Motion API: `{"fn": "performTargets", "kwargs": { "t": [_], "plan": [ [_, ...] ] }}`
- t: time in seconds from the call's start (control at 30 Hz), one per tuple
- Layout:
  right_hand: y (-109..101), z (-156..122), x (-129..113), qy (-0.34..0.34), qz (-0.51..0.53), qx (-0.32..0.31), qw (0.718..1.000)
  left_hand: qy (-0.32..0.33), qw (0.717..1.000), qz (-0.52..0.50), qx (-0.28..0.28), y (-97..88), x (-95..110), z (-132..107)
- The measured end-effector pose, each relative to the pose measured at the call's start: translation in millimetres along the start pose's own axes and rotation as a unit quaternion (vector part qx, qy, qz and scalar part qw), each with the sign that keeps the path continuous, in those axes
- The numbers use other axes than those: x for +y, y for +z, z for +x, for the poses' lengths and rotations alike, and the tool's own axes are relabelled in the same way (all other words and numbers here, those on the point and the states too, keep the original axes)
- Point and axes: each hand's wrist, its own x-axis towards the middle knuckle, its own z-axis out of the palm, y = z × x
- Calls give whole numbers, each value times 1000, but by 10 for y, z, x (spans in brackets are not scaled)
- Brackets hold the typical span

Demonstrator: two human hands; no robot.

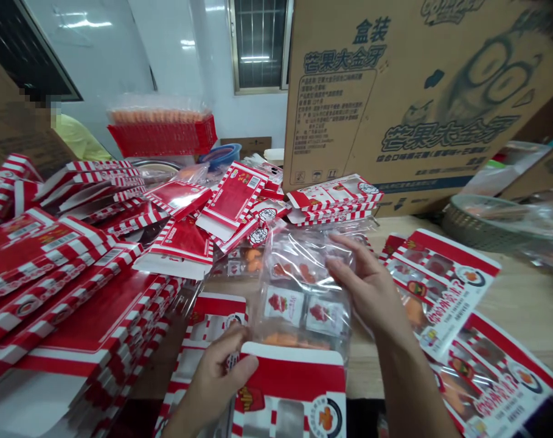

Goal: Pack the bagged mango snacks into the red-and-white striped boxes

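Note:
My left hand [221, 368] grips the open top edge of a red-and-white striped carton [292, 392] low in the middle of the view. My right hand [370, 286] holds the upper right side of a clear plastic bag [301, 292] with small snack packs inside. The bag's lower end sits inside the carton's mouth. Both hands are closed on what they hold.
Flat red-and-white cartons [61, 286] are heaped at the left. Filled window boxes [445, 283] lie at the right on the wooden table [522, 304]. A big printed cardboard box [408, 97] stands behind, a basket [481, 225] beside it. A person in yellow [78, 137] sits far left.

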Motion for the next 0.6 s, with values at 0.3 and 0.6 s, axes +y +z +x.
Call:
{"fn": "performTargets", "kwargs": {
  "t": [0.3, 0.6],
  "plan": [
    [-120, -105, 30, 125, -9, -264, 956, 118, 982, 27, 145, 86, -203, -36],
    [-58, -482, 290, 151, 22, -374, 915, 72, 979, 28, 189, 36, -218, -13]
  ]
}}
